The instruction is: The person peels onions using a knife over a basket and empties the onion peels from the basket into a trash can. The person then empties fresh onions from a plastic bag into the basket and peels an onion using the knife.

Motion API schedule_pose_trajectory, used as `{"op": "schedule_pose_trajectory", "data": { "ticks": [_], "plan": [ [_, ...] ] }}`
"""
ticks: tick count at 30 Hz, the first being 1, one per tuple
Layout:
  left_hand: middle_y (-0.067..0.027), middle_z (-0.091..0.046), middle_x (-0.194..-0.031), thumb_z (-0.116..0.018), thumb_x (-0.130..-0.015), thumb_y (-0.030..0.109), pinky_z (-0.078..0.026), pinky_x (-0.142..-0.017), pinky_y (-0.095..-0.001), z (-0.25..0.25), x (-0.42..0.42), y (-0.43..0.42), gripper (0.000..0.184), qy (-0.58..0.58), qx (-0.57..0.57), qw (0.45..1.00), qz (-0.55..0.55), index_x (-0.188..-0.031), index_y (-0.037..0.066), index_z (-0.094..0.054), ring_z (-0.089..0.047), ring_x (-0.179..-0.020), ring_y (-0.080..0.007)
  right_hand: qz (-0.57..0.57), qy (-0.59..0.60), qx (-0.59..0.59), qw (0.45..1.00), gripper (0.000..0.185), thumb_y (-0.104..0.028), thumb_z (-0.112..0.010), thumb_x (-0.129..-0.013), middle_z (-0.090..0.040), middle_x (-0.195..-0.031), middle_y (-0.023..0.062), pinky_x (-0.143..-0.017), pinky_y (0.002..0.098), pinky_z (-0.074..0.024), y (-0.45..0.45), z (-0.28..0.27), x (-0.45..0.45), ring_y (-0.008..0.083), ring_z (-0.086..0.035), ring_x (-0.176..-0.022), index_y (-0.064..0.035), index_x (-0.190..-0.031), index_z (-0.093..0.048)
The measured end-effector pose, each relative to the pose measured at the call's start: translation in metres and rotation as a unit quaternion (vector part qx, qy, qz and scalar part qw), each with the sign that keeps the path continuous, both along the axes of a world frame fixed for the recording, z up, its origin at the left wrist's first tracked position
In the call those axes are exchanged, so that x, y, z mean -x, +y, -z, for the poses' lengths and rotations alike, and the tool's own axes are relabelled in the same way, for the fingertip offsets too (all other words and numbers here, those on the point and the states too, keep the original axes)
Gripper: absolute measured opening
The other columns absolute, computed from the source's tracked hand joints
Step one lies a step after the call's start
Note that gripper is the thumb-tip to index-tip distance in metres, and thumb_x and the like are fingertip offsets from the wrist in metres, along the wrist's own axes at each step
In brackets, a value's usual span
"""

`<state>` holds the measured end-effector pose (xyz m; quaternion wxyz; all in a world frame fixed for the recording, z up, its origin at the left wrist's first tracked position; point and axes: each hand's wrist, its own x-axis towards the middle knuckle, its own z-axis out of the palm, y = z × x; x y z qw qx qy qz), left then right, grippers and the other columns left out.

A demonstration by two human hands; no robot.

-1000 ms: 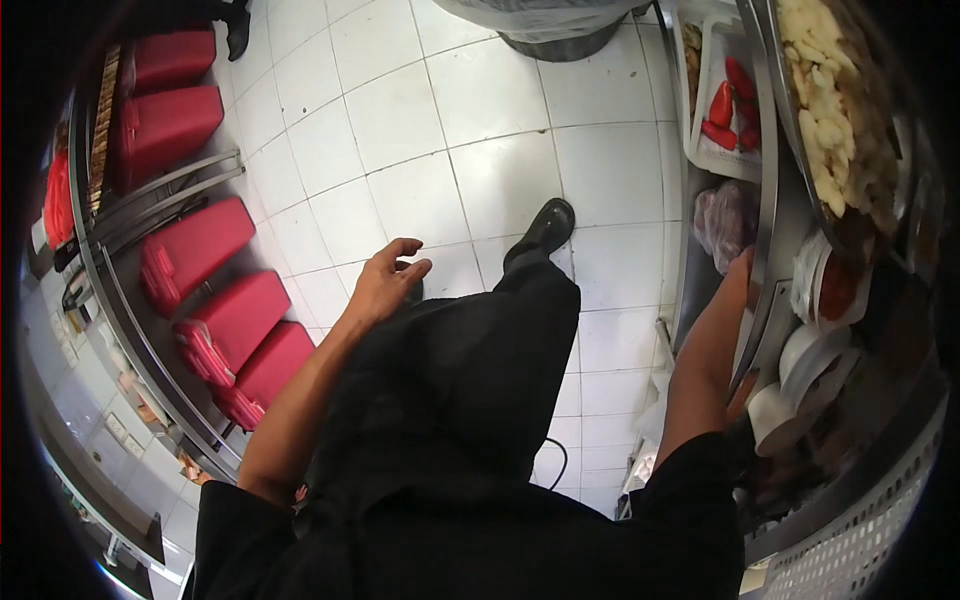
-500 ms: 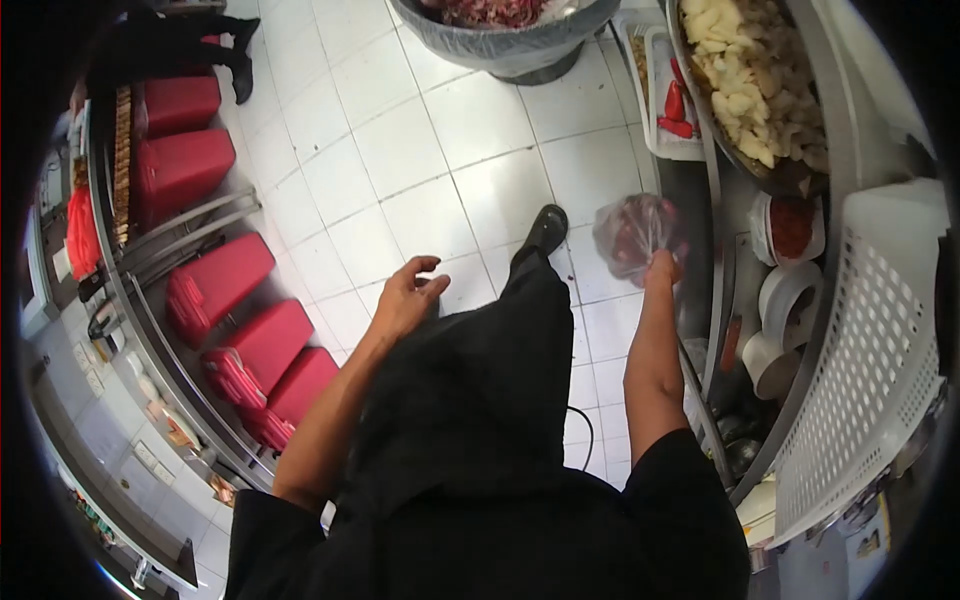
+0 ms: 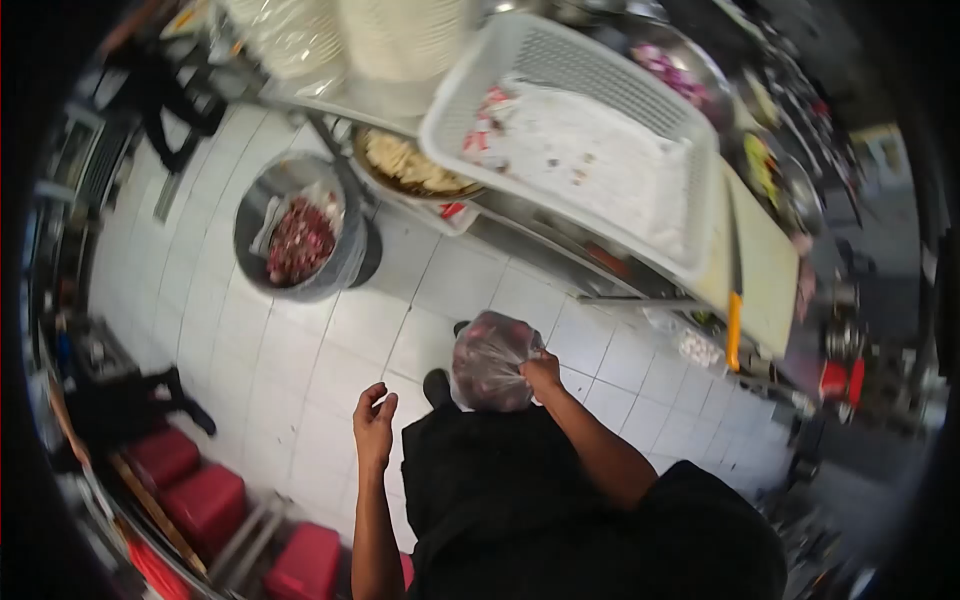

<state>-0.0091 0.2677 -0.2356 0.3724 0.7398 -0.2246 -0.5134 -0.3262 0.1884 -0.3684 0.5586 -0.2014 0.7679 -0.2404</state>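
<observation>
The right hand [image 3: 541, 374] holds a see-through bag [image 3: 490, 360] mid-frame, the left hand [image 3: 374, 428] hangs half open left of it, and a big white basket [image 3: 600, 85] sits at the top.

Blk top [image 3: 600, 550], short slvs [image 3: 692, 503], blk legwear [image 3: 490, 455], dk shoes [image 3: 437, 388]; L hand [image 3: 374, 430] & R hand [image 3: 543, 375] bare.

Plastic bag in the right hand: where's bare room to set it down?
For the bag, the cutting board is bare between the orange-handled knife and the board's right edge; inside the white perforated basket, the end nearest the board looks bare. Crowded: behind the basket, with metal bowls, and left, with stacked white containers.
</observation>
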Motion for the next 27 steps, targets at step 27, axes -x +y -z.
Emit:
{"op": "schedule_pose_trajectory", "data": {
  "ticks": [27],
  "plan": [
    [-0.0115, -0.062, -0.123, -0.067, -0.091, 0.012, -0.050, -0.088, -0.0302, -0.174, 0.118, -0.082, 0.038, 0.089, 0.236, 0.923, 0.290, -0.125, -0.001, -0.058, -0.061, -0.106, -0.0193, 0.174, 0.110, 0.558, 0.804, 0.028, 0.013, -0.057, -0.069, -0.048, -0.075, -0.0022, -0.063, 0.0232, -0.0411, 0.061, -0.586, 0.285, 0.0096, -0.048, -0.066, -0.0095, -0.084, -0.048]
  ]
}}
